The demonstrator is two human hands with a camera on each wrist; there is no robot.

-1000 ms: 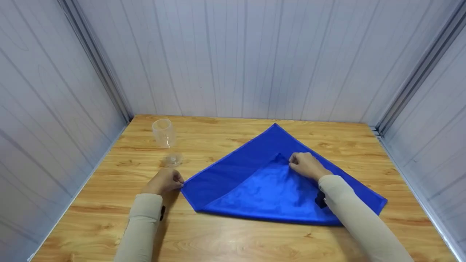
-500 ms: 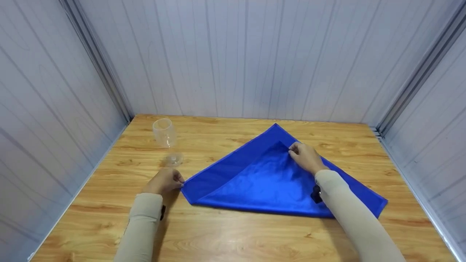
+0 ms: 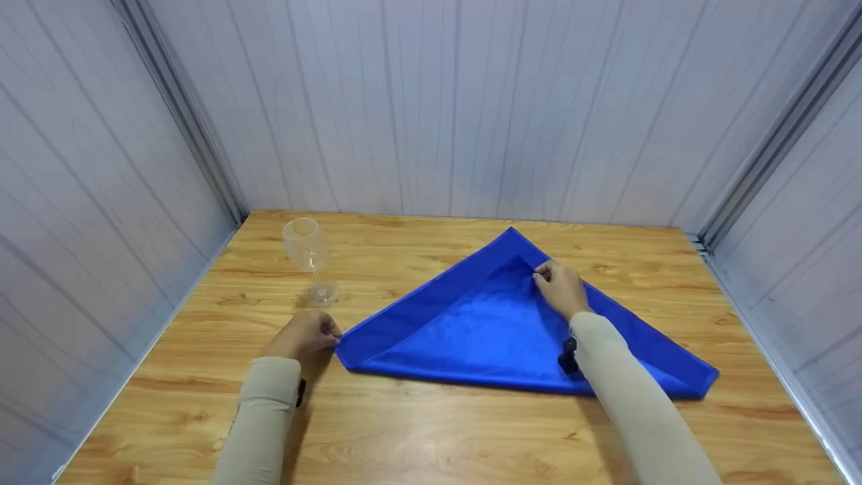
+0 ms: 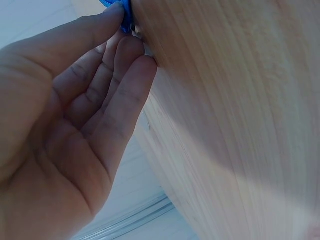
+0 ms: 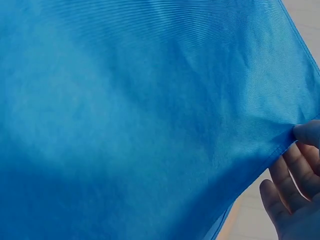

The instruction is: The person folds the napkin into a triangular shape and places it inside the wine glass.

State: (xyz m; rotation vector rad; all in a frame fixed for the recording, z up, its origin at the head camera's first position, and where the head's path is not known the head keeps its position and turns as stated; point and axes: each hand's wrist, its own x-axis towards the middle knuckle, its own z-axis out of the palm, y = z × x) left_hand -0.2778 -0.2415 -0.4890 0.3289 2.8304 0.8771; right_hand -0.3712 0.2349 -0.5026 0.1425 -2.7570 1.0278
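A blue cloth napkin (image 3: 471, 337) lies on the wooden table, its near part folded up over the rest so that a smaller triangle rests within a larger one. At the napkin's left corner my left hand (image 3: 306, 335) pinches the tip; the left wrist view shows a bit of blue cloth (image 4: 126, 17) between thumb and finger. My right hand (image 3: 562, 288) pinches the folded flap's edge near its upper point. In the right wrist view the flap (image 5: 150, 110) stretches from the thumb, and part of the other fingers shows beneath.
A clear wine glass (image 3: 306, 249) stands upright beyond my left hand, close to it. Pale panel walls (image 3: 431, 108) enclose the wooden table (image 3: 431, 438) at the back and on both sides.
My right hand has moved away from me with the flap's corner, bringing it nearer the far point. The napkin's near folded edge has shifted up too. My left hand stays at its corner.
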